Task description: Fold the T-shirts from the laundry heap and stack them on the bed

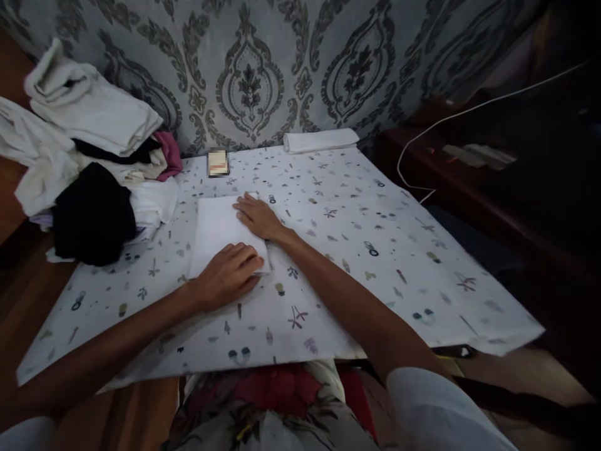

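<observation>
A folded white cloth (pixel 215 222) lies flat on the table, under both of my hands. My left hand (pixel 229 274) is at its near right corner, fingers curled together over the edge and thumb on the near side. Farther up, my right hand (pixel 257 216) rests on the cloth's far right part with its fingers laid out flat. The cloth's right edge is partly hidden beneath the two hands.
A patterned white sheet (pixel 347 300) covers the table. At the left rises a heap of clothes, with a black garment (pixel 94 213) in front. Another folded white cloth (pixel 322 140) lies at the back edge, near a small blurred box (pixel 218 163). A white cable (pixel 451 117) hangs at right.
</observation>
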### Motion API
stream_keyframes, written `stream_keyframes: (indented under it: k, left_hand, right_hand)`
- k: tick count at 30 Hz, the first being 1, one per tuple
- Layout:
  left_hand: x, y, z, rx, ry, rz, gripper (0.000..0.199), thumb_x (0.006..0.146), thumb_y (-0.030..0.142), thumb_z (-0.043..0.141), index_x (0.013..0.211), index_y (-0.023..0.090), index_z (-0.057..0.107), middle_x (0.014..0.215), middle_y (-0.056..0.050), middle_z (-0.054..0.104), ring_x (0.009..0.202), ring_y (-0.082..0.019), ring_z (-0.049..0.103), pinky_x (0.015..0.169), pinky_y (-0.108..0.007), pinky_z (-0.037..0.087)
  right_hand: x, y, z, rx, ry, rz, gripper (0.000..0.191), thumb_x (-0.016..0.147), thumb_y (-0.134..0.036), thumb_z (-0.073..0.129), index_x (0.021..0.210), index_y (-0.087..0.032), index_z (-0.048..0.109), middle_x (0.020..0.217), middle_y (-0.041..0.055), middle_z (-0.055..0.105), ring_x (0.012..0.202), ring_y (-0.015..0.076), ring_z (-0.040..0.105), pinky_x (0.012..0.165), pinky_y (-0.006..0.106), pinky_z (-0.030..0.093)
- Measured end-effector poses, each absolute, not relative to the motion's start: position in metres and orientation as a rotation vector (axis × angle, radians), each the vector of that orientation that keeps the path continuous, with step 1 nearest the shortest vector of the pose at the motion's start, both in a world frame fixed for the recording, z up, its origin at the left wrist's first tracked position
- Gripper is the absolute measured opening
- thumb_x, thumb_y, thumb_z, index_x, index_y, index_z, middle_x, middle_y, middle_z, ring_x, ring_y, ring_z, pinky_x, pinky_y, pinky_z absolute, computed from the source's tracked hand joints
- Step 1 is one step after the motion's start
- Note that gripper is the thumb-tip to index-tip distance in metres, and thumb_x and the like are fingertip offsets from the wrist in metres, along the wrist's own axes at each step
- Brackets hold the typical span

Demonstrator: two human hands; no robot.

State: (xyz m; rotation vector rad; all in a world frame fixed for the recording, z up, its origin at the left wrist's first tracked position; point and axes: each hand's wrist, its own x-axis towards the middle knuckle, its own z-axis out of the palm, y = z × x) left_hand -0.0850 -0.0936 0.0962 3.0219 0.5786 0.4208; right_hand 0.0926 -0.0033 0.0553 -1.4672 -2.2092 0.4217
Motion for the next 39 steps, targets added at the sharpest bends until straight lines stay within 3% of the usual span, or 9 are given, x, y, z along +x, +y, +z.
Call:
stream_keyframes:
  k: [7,13,16,19,24,29,33,36,39]
  left_hand:
    - [-0.068,-0.104,0.083,3.137,0.516,0.497,0.030,0.100,0.011,0.033,0.086,0.017,0.059,0.084,-0.007,0.059,0.079,-0.019,0.053,0.068,-0.032,0.046]
    - [-0.075,-0.095,0.102,2.935,0.594,0.419,0.032,0.103,0.025,0.033,0.092,0.019,0.063,0.085,-0.007,0.064,0.081,-0.020,0.058,0.074,-0.034,0.050]
    - [-0.087,-0.072,0.109,2.818,0.761,0.501,0.032,0.103,0.029,0.033,0.104,0.021,0.064,0.092,-0.007,0.068,0.088,-0.021,0.060,0.082,-0.037,0.051]
    - [-0.103,-0.056,0.100,2.876,0.886,0.501,0.032,0.102,0.032,0.036,0.110,0.020,0.065,0.103,-0.011,0.068,0.101,-0.025,0.060,0.091,-0.043,0.050]
    - [-0.124,-0.064,0.075,2.969,0.949,0.358,0.050,0.098,0.049,0.043,0.139,0.020,0.052,0.138,-0.014,0.057,0.134,-0.030,0.046,0.117,-0.055,0.027]
    - [-0.135,-0.082,0.064,2.975,1.079,0.345,0.055,0.099,0.051,0.041,0.151,0.034,0.037,0.157,-0.009,0.040,0.148,-0.034,0.026,0.118,-0.060,0.022]
    - [-0.139,-0.087,0.062,2.986,1.089,0.336,0.056,0.100,0.050,0.039,0.154,0.040,0.030,0.163,-0.005,0.029,0.151,-0.034,0.019,0.117,-0.065,0.019]
    - [-0.142,-0.092,0.062,2.984,1.085,0.319,0.058,0.099,0.051,0.040,0.155,0.042,0.025,0.165,-0.005,0.025,0.152,-0.037,0.016,0.114,-0.070,0.020]
    - [-0.147,-0.100,0.059,2.983,1.097,0.293,0.060,0.100,0.050,0.041,0.156,0.043,0.021,0.166,-0.005,0.020,0.152,-0.037,0.014,0.114,-0.069,0.021]
  right_hand:
    - [0.092,-0.007,0.062,-1.506,-2.291,0.361,0.049,0.103,-0.032,0.035,0.148,-0.013,0.045,0.161,0.0097,0.033,0.152,0.0221,0.018,0.121,0.043,0.020]
    - [0.091,-0.010,0.065,-1.522,-2.281,0.365,0.049,0.103,-0.032,0.034,0.148,-0.017,0.045,0.160,0.0101,0.035,0.152,0.0240,0.019,0.120,0.050,0.021]
    - [0.086,-0.013,0.070,-1.518,-2.263,0.333,0.047,0.103,-0.031,0.032,0.145,-0.018,0.048,0.157,0.0113,0.040,0.151,0.0256,0.023,0.120,0.057,0.018]
    - [0.074,-0.012,0.077,-1.401,-2.327,0.355,0.049,0.104,-0.033,0.027,0.145,-0.020,0.050,0.155,0.0107,0.043,0.150,0.0244,0.025,0.120,0.056,0.017]
    - [0.047,0.003,0.084,-1.306,-2.545,0.485,0.051,0.105,-0.041,0.028,0.150,-0.024,0.043,0.159,0.0093,0.037,0.150,0.0239,0.025,0.121,0.056,0.016]
    - [0.025,0.030,0.082,-1.317,-2.629,0.448,0.055,0.103,-0.050,0.032,0.153,-0.027,0.037,0.164,0.0075,0.025,0.152,0.0275,0.017,0.120,0.060,0.012]
    - [0.013,0.052,0.078,-1.361,-2.630,0.435,0.060,0.102,-0.057,0.030,0.152,-0.026,0.039,0.164,0.0097,0.024,0.152,0.0296,0.017,0.119,0.063,0.012]
    - [0.006,0.063,0.079,-1.411,-2.578,0.432,0.058,0.101,-0.057,0.032,0.148,-0.026,0.045,0.163,0.0096,0.029,0.151,0.0296,0.021,0.118,0.062,0.015]
    - [0.002,0.064,0.085,-1.524,-2.424,0.339,0.049,0.103,-0.044,0.035,0.145,-0.023,0.047,0.156,0.0100,0.042,0.147,0.0268,0.032,0.118,0.057,0.020]
